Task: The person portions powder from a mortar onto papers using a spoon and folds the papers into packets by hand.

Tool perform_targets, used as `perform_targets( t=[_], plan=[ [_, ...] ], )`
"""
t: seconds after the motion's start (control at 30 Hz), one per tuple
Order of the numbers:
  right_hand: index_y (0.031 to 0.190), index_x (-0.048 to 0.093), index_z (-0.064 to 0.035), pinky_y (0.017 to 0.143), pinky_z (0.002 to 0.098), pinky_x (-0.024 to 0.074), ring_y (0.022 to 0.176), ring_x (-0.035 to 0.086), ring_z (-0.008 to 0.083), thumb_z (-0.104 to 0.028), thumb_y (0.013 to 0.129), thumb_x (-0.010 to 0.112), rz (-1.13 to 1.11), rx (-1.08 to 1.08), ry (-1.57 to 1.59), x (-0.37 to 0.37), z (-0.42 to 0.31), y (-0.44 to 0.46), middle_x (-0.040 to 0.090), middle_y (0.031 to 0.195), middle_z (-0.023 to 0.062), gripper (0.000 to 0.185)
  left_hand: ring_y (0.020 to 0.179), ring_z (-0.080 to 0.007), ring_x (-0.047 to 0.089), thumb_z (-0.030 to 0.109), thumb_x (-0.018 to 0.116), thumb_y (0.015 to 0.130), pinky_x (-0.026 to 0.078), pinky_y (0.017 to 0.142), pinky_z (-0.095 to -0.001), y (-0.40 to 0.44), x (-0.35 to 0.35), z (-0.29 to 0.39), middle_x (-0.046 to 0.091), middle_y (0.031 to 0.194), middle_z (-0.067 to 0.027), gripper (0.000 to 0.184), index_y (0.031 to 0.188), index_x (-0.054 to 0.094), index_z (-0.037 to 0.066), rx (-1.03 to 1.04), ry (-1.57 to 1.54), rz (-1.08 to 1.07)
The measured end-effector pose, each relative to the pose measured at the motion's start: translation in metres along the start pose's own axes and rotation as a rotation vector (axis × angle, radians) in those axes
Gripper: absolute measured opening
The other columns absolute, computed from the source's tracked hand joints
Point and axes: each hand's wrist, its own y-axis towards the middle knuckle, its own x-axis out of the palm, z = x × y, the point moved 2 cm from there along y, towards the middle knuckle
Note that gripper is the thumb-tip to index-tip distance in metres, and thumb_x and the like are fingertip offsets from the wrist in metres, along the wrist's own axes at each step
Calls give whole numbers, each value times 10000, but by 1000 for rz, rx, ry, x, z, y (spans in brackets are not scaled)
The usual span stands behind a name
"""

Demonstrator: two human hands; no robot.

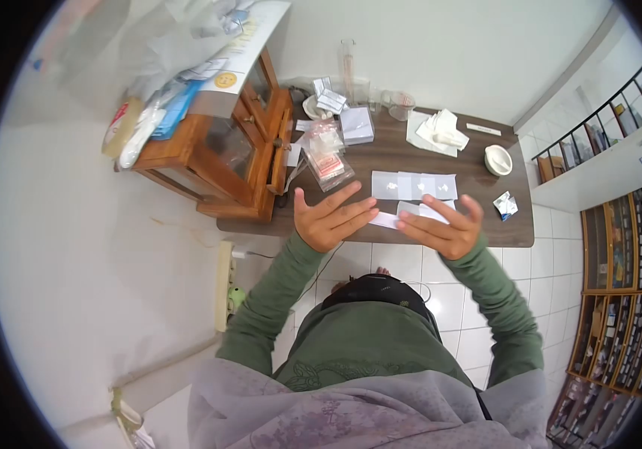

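Note:
Between my hands is a narrow folded strip of white paper (386, 221), near the table's front edge. My left hand (330, 221) pinches its left end, with the other fingers spread and the thumb hidden beneath. At the strip's right end, my right hand (448, 233) grips in the same way, its outer fingers lifted. Just beyond lies a row of white paper sheets (412, 177) bearing small heaps of white powder (391, 186). More paper (409, 209) shows partly behind my right fingers.
A mortar (498, 161) and a foil packet (506, 206) sit at the right. Behind are crumpled white paper (440, 133), a glass beaker (399, 105) and a paper stack (357, 125). Plastic bags (328, 163) lie at left, beside a wooden cabinet (220, 150).

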Motion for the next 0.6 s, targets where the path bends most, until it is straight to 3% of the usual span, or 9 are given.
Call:
perform_targets(
  t=[0.13,0.27,0.43,0.6],
  plan=[
    [913,619,-300,941,340,218,979,478,59,-224,700,603,119,-139,-33,-78,26,47,600,934,-154,226,963,-58,536,238,512,787,-166,999,-451,64,-43,0,611,905,139,141,850,621,302,102,-20,157],
    [814,647,-302,897,310,253,892,462,57,-230,675,628,134,-69,145,-123,32,56,605,895,-170,158,944,-69,545,239,534,774,-174,999,-439,90,-58,17,618,867,137,112,813,622,296,140,-140,245],
    [749,654,-315,807,282,298,852,430,67,-227,647,649,231,3,585,-130,37,48,610,840,-175,135,930,-97,548,223,563,744,-135,1013,-430,104,-54,37,627,812,125,87,740,629,280,104,-372,313],
    [689,659,-279,709,270,307,847,425,90,-193,617,688,471,38,1001,-113,36,46,618,821,-156,116,971,-90,535,262,589,697,-113,1009,-458,113,-49,52,620,869,138,77,738,627,314,25,-593,222]
  ],
)
